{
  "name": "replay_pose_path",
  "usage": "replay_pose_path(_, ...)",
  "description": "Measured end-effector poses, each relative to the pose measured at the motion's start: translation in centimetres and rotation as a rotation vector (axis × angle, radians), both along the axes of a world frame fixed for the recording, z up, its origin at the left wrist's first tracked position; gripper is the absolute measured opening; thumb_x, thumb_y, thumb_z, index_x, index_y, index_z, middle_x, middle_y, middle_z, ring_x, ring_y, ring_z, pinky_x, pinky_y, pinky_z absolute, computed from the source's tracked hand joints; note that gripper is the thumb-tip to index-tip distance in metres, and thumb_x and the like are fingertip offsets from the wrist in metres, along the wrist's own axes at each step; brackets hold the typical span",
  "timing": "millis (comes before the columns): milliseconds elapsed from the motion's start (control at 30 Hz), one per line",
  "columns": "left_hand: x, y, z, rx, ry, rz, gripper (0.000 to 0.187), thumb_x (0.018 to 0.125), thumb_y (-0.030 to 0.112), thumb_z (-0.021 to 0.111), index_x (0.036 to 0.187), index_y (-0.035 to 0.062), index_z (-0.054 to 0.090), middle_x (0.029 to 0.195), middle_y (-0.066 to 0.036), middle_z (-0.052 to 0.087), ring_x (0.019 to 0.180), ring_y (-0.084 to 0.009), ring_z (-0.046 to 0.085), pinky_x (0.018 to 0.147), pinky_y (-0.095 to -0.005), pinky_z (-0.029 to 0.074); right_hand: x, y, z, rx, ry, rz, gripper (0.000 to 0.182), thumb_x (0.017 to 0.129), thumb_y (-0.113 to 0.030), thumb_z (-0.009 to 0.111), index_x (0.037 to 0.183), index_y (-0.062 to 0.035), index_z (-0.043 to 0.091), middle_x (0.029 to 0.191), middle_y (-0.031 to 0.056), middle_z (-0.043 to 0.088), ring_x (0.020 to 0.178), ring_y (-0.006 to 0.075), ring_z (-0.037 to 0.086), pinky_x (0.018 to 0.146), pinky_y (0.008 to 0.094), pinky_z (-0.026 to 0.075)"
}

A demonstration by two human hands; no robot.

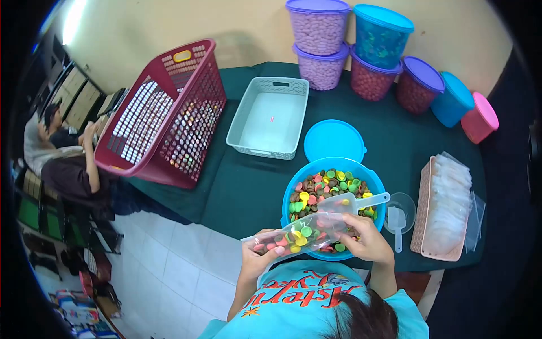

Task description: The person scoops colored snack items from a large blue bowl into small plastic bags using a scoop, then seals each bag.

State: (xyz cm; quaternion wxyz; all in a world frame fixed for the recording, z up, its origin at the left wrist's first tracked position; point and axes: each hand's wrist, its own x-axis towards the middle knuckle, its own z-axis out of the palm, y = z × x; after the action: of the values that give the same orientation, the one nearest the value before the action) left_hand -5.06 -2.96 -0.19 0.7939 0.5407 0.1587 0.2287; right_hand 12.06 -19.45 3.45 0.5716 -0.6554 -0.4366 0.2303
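A clear plastic bag (pixel 305 233) with pink, yellow, green and brown candies in it lies across both hands, over the front of a blue tub. My left hand (pixel 261 254) is closed round the bag's left end, thumb on top. My right hand (pixel 364 236) grips the bag's right end. The blue tub (pixel 287 198) holds many candies of the same colours. A translucent scoop (pixel 370 200) rests on the candies, its handle pointing right. Just behind the tub lies a round blue lid (pixel 334 141).
A grey basket (pixel 265 121) and a maroon basket (pixel 195 135) stand at the left. Stacked lidded tubs (pixel 322 28) line the back. At right are a small bowl (pixel 407 206) with a scoop (pixel 396 220) and a pink basket (pixel 424 214) of plastic bags. Two people (pixel 68 169) are far left.
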Motion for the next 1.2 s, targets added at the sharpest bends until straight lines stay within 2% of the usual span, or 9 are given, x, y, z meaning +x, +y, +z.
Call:
replay_pose_path(333, 2.8, 3.6, 1.2, 0.181, -0.031, -0.224, 0.03, 0.071, -0.002, 0.065, 0.1, -0.0075, 0.058, 0.094, -0.01, 0.059, 0.085, -0.0153, 0.058, 0.075, -0.0267, 0.049, -1.2, 1.4, -1.9, 0.131, -0.104, -0.26, 0.032, 0.067, 0.01, 0.05, 0.095, -0.0029, 0.061, 0.08, 0.0103, 0.061, 0.069, 0.0187, 0.059, 0.055, 0.0286, 0.044)
replay_pose_path(400, 2.8, 4.3, 0.9, 0.108, -0.028, -0.207, 0.032, 0.071, 0.0, 0.067, 0.101, -0.0076, 0.058, 0.094, -0.011, 0.059, 0.086, -0.0152, 0.058, 0.075, -0.0272, 0.049, -1.3, 0.8, -0.4, -0.076, 0.118, -0.259, 0.035, 0.068, 0.009, 0.05, 0.098, -0.0033, 0.061, 0.081, 0.01, 0.061, 0.071, 0.0165, 0.06, 0.059, 0.0265, 0.045)
replay_pose_path(500, 2.5, 4.1, 1.4, 0.073, 0.007, -0.177, 0.035, 0.068, 0.004, 0.069, 0.1, -0.0057, 0.058, 0.094, -0.01, 0.06, 0.085, -0.0154, 0.059, 0.076, -0.0279, 0.048, -1.9, 1.0, 0.5, 0.069, 0.122, -0.264, 0.038, 0.067, 0.011, 0.049, 0.101, -0.003, 0.06, 0.083, 0.0101, 0.062, 0.071, 0.0148, 0.06, 0.061, 0.0253, 0.047)
replay_pose_path(633, 2.2, 3.1, 1.2, 0.038, -0.046, -0.133, 0.033, 0.07, 0.0, 0.068, 0.101, -0.0054, 0.058, 0.096, -0.011, 0.06, 0.087, -0.0159, 0.059, 0.078, -0.0281, 0.048, -1.2, -0.2, 0.3, -0.171, 0.324, -0.165, 0.035, 0.067, 0.01, 0.049, 0.098, -0.0017, 0.061, 0.082, 0.011, 0.062, 0.073, 0.0164, 0.061, 0.065, 0.0263, 0.048)
replay_pose_path(867, 0.8, 0.4, 0.5, 0.385, -0.13, -0.054, 0.034, 0.065, -0.006, 0.068, 0.098, -0.0014, 0.062, 0.099, -0.012, 0.06, 0.089, -0.0177, 0.059, 0.079, -0.028, 0.047, -0.3, -0.4, -2.4, 0.083, 0.074, -0.083, 0.031, 0.064, 0.012, 0.047, 0.087, -0.0007, 0.064, 0.085, 0.0127, 0.064, 0.07, 0.0123, 0.06, 0.06, 0.0239, 0.047)
replay_pose_path(933, 0.2, -0.8, 0.6, 0.348, -0.138, 0.042, 0.032, 0.067, -0.005, 0.068, 0.098, -0.0022, 0.061, 0.099, -0.012, 0.061, 0.088, -0.0176, 0.059, 0.078, -0.0277, 0.047, 0.3, -0.9, -1.3, -0.061, 0.133, 0.031, 0.016, 0.076, 0.007, 0.053, 0.089, 0.0038, 0.061, 0.088, 0.0121, 0.062, 0.075, 0.0124, 0.06, 0.065, 0.0218, 0.048)
replay_pose_path(1000, -0.5, -2.0, 0.7, 0.099, -0.04, 0.112, 0.03, 0.068, -0.004, 0.067, 0.098, -0.0027, 0.061, 0.098, -0.012, 0.061, 0.087, -0.0164, 0.058, 0.076, -0.0266, 0.048, 0.6, -0.5, 0.4, -0.198, 0.143, 0.068, 0.023, 0.07, 0.003, 0.058, 0.092, 0.0009, 0.062, 0.088, 0.0139, 0.064, 0.074, 0.0166, 0.062, 0.066, 0.0246, 0.048)
replay_pose_path(1067, -1.2, -3.0, 0.8, 0.056, -0.02, 0.138, 0.029, 0.069, -0.002, 0.067, 0.098, -0.003, 0.061, 0.098, -0.011, 0.061, 0.086, -0.0159, 0.058, 0.075, -0.0263, 0.048, 0.2, 0.7, 1.2, 0.108, -0.209, 0.004, 0.026, 0.07, 0.0, 0.062, 0.096, 0.0023, 0.06, 0.088, 0.0144, 0.064, 0.074, 0.013, 0.062, 0.065, 0.0204, 0.046)
replay_pose_path(1200, -2.4, -4.0, -0.2, 0.116, 0.005, 0.166, 0.028, 0.071, 0.004, 0.067, 0.098, -0.0035, 0.061, 0.099, -0.011, 0.06, 0.084, -0.0144, 0.057, 0.074, -0.0262, 0.048, 0.2, 0.5, -0.3, 0.094, 0.125, 0.127, 0.025, 0.068, 0.012, 0.055, 0.091, 0.0042, 0.062, 0.09, 0.0164, 0.064, 0.082, 0.0183, 0.063, 0.071, 0.0232, 0.048)
